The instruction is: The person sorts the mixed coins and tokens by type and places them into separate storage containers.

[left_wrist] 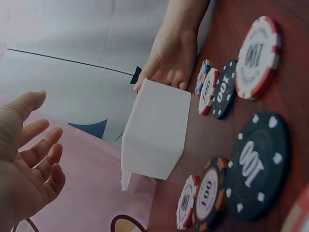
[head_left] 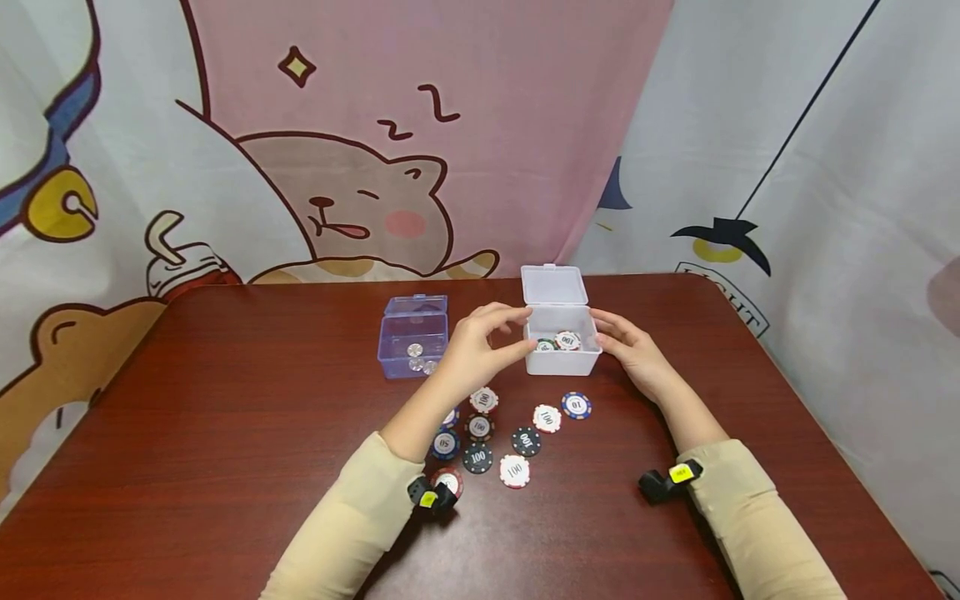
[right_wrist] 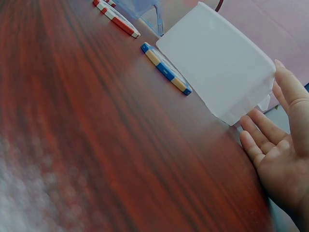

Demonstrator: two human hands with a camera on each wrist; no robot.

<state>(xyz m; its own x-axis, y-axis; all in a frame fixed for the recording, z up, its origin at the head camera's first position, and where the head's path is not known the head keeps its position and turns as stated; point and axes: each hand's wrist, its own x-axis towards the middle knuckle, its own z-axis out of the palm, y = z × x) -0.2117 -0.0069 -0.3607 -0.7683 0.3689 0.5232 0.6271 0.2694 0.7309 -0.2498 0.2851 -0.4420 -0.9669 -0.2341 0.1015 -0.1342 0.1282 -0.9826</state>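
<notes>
A white box (head_left: 562,364) stands with its lid (head_left: 554,285) raised at the back; a white chip (head_left: 567,340) and a green-edged chip (head_left: 545,345) lie inside. At its left side is my left hand (head_left: 483,343), fingers extended; the left wrist view shows a gap between that hand (left_wrist: 31,166) and the box (left_wrist: 157,128), with nothing held. My right hand (head_left: 637,354) rests its fingertips against the box's right side, thumb near the rim. In the right wrist view, that hand (right_wrist: 285,145) has loosely bent fingers beside the box (right_wrist: 217,63).
Left of the white box, a translucent blue box (head_left: 392,337) stands open with several clear pieces (head_left: 415,350) inside. Several loose chips lie in front, including a blue one (head_left: 576,406), a black one (head_left: 527,442) and a white one (head_left: 514,471). A printed curtain hangs behind the table (head_left: 247,417).
</notes>
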